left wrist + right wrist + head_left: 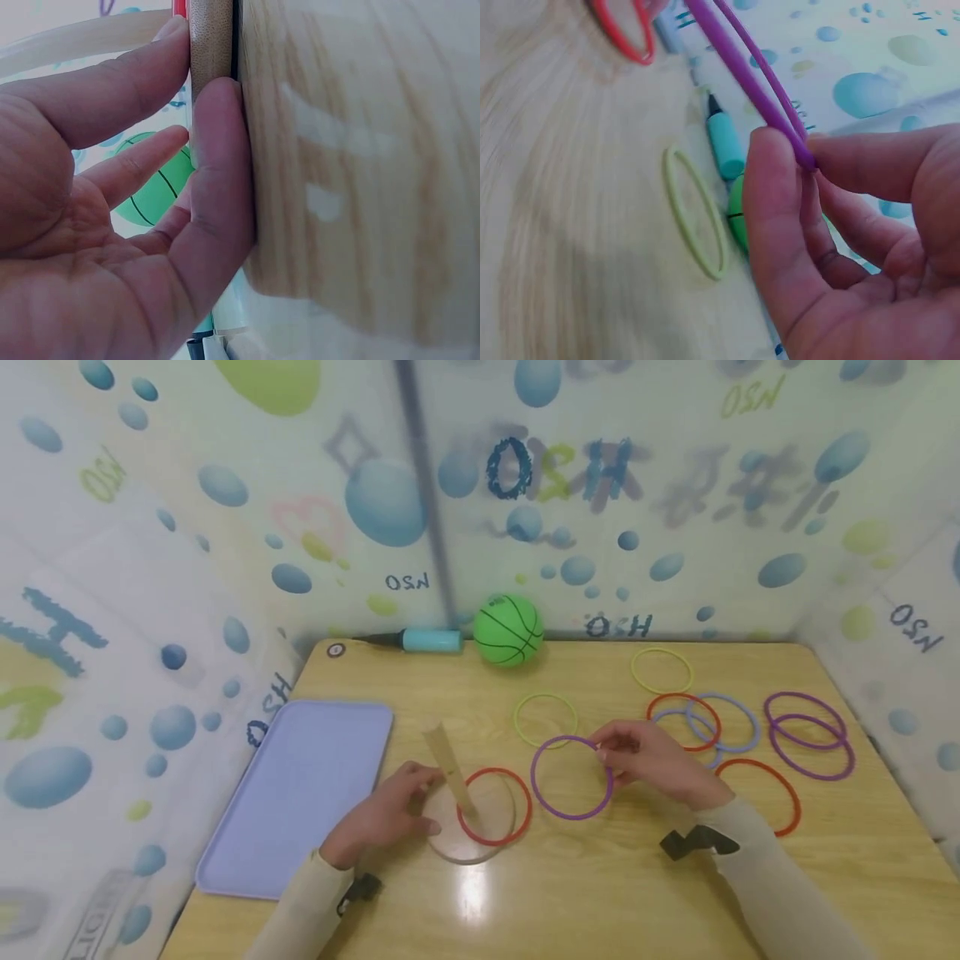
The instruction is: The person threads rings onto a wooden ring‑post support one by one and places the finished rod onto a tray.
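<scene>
My left hand (392,810) grips the rim of a round wooden base (453,843), thumb on top in the left wrist view. A wooden peg (452,772) rises from this base, leaning left in the head view. One red ring (531,806) lies on the base, apparently around the peg's foot. Between thumb and fingertips, my right hand (648,760) pinches a purple ring (572,817), tilted up just right of the red one. The right wrist view shows the purple ring (739,64) at the fingertips.
Loose rings lie at the right: red (797,802), purple (851,756), blue (753,727) and yellow (662,650). Another yellow ring (545,695) is at mid-table. A green ball (507,631) and turquoise pump (432,641) stand at the back. A lavender tray (300,793) lies left.
</scene>
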{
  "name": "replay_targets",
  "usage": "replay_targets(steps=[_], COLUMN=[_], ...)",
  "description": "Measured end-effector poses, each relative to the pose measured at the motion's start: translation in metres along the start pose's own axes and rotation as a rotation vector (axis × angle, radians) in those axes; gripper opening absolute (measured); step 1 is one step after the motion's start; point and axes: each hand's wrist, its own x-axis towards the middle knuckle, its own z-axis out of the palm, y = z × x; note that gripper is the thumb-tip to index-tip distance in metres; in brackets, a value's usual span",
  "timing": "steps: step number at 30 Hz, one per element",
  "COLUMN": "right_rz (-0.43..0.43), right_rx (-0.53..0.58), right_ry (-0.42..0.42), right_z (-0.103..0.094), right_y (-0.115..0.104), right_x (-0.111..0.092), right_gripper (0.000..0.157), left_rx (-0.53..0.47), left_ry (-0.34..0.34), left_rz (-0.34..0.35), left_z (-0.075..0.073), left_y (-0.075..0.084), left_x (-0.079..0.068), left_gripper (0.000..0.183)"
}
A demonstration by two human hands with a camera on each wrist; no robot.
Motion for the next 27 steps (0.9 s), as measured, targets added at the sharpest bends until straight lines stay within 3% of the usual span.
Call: replay_targets(steps=[6,15,22,27], right_rz=[-0.009,-0.052,-0.185,-0.288], right_rx=[0.104,0.162,0.301,0.449], right_ry=[0.000,0.022,0.014,-0.036], right_z=[0.001,-0.001,0.005,0.017], right_y=[-0.012,-0.036,-0.062,-0.090], right_x=[-0.010,-0.019,-0.024,-0.027], right_gripper=[0.037,0.027,0.015,0.017], left_rx=[0.000,0.024,0.017,0.027], left_ry=[0.001,0.010,0.017,0.014], left_rz=[-0.007,0.053,0.023,0.012], left_z=[0.003,0.001,-0.001,0.000], left_y=[0.001,0.001,0.002,0.002], left_x=[-0.002,-0.004,-0.002,-0.002], left_gripper=[0.071,0.070,0.071,0.072])
